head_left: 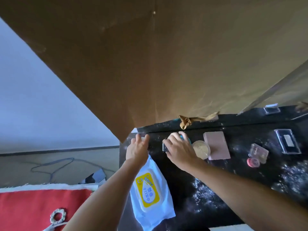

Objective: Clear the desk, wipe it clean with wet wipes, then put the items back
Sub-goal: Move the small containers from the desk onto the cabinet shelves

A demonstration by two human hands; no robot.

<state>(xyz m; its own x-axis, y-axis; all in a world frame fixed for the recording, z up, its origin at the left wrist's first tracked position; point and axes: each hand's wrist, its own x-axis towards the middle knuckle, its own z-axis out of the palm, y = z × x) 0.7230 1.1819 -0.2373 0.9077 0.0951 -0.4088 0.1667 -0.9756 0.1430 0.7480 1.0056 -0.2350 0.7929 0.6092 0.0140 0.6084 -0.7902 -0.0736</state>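
- Black desk (216, 180), speckled with pale dust, runs under a brown panel (150, 55). A red cloth (41, 205) lies off the desk at 8 o'clock.
- Your left hand (137, 147) sits at the desk's far left corner. Its fingers are straight and slightly spread, pointing to 12. Nothing visibly held.
- Your right hand (178, 147) arches over a small teal-edged item (186, 137) near the back edge, with a little clear box (164, 147) by the thumb. The fingers are bent down over them. You cannot tell whether they have closed on either, because the palm hides the contact.
- Wet wipes pack (150, 189) lies flat by the desk's left edge, at 6 o'clock from your left hand, its far end tucked under that wrist. Its long axis runs roughly 12 to 6, yellow lid up. Your left hand is clearly the nearer one. The right sits off at the pack's 1 o'clock.
- Toward 3 o'clock from your right hand come a round jar (200, 149) just beside the knuckles, a pink box (216, 145) against the jar, then a red pot (253, 161) and a clear case (287, 143) well apart.
- Judgement: this is the clearing step, with wiping not yet begun. The jar crowds your right hand at 3, so a sideways drag could knock it. Lift straight up.
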